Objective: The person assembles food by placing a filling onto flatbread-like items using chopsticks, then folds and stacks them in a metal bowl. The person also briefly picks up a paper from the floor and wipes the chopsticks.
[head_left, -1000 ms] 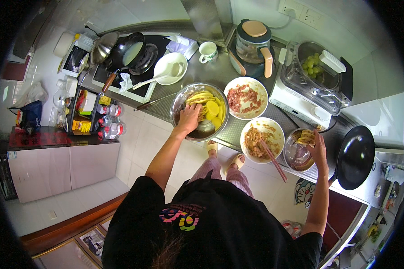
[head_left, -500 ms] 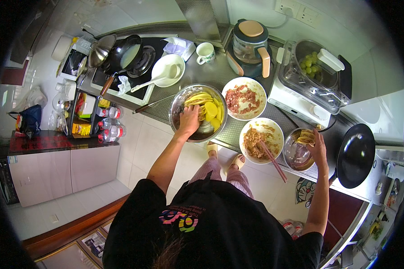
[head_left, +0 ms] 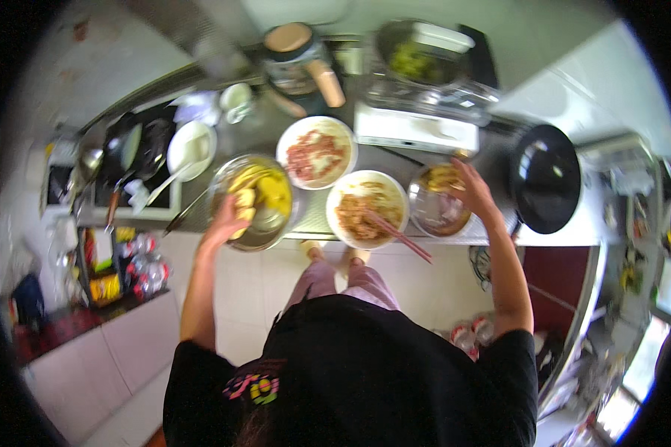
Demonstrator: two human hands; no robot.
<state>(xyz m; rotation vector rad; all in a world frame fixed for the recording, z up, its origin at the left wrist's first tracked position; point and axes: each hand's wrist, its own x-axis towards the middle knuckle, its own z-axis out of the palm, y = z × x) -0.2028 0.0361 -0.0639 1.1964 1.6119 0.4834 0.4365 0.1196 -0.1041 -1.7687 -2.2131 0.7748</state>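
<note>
My left hand point(head_left: 225, 225) is closed on a few pale yellow slices point(head_left: 244, 207), which look like potato, at the near left of a large steel bowl point(head_left: 289, 223). More yellow slices point(head_left: 274, 195) lie inside that bowl. My right hand point(head_left: 476, 195) is at the right side of a smaller metal bowl point(head_left: 455, 223), fingers apart, though blurred. Beside its fingertips are yellow-brown slices point(head_left: 440, 177) at the bowl's far side. Between the two bowls stands a white bowl point(head_left: 341, 237) of brownish minced filling point(head_left: 354, 216), with chopsticks point(head_left: 402, 240) leaning over its near rim.
Behind it is a white bowl point(head_left: 282, 149) with reddish minced meat. A jug appliance point(head_left: 298, 71) and a white steamer-like appliance point(head_left: 417, 130) holding green grapes stand at the back. A black pan point(head_left: 546, 179) lies right; a stove point(head_left: 145, 153) and white bowl with ladle point(head_left: 192, 149) are left.
The view has shifted right, so the counter appears farther left. My left hand has lifted slices toward the near left of the steel bowl. My right hand's fingers look wider apart beside the slices.
</note>
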